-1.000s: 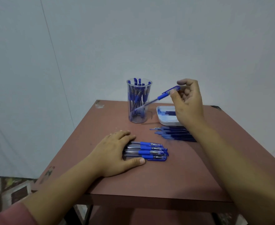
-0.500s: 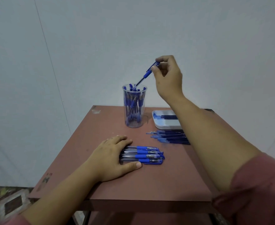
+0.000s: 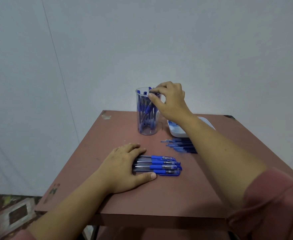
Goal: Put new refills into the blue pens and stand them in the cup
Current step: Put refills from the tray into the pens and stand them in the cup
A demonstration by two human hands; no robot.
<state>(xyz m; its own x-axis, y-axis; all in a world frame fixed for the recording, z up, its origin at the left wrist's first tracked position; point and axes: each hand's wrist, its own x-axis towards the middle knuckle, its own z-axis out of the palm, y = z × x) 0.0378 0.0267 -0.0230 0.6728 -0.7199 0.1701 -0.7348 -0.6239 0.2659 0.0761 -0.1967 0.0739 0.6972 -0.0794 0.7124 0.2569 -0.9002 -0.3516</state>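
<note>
Head view: left hand (image 3: 123, 168) lies flat, fingers straight, on the pens (image 3: 163, 165) waiting on the table (image 3: 185, 196). At the cup (image 3: 146, 129), the pen (image 3: 148, 108) held high half a second ago now stands inside. Right hand (image 3: 170, 101) curls at the rim, thumb and forefinger nearly together; grip or release is unclear. One more pen is done, I judge; refills (image 3: 180, 146) lie just right.

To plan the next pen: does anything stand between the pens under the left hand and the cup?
Nothing on the table between pens and cup. Only the right hand sits at the cup's rim, partly covering its mouth.
</note>
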